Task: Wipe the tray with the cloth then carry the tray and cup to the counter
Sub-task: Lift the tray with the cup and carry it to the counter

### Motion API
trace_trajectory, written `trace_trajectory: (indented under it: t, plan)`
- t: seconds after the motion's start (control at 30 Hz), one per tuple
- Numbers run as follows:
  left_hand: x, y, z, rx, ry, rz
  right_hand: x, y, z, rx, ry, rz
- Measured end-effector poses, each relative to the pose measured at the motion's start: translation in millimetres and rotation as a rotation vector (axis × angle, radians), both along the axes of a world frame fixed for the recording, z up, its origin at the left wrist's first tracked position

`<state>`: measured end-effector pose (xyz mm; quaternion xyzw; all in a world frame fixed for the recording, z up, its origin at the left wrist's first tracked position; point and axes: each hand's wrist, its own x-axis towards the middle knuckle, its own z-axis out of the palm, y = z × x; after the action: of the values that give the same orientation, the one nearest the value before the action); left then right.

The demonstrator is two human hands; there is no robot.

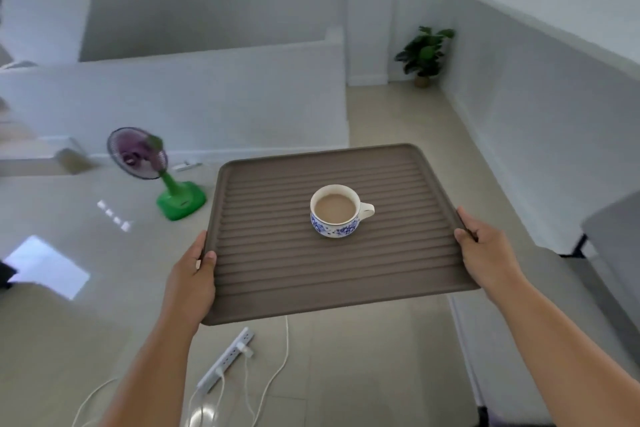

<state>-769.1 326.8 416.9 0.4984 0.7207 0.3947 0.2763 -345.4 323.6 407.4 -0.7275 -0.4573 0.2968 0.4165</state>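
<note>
A brown ribbed tray (277,274) hangs level in the air above the tiled floor, held at both side edges. My left hand (192,274) grips its left rim with the thumb on top. My right hand (486,253) grips the right rim the same way. A white cup with a blue floral pattern (335,211) stands upright near the tray's middle, filled with a light brown drink, its handle pointing right. No cloth is in view.
On the floor below lie a white power strip (227,359) and loose white cables. A green and purple fan (152,172) stands at the left. A potted plant (425,54) sits in the far corner. A grey surface (616,229) is at the right edge.
</note>
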Motion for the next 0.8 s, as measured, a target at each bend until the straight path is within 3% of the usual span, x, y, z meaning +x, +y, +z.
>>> trace_trajectory:
  t: [0.4, 0.8]
  plan:
    - [-92, 13, -8, 0.006, -0.07, 0.389, -119, 172, -2, 0.037, -0.007, 0.38]
    - [-112, 90, -6, 0.063, -0.086, 0.73, -213, 370, 9, 0.041, -0.057, 0.723]
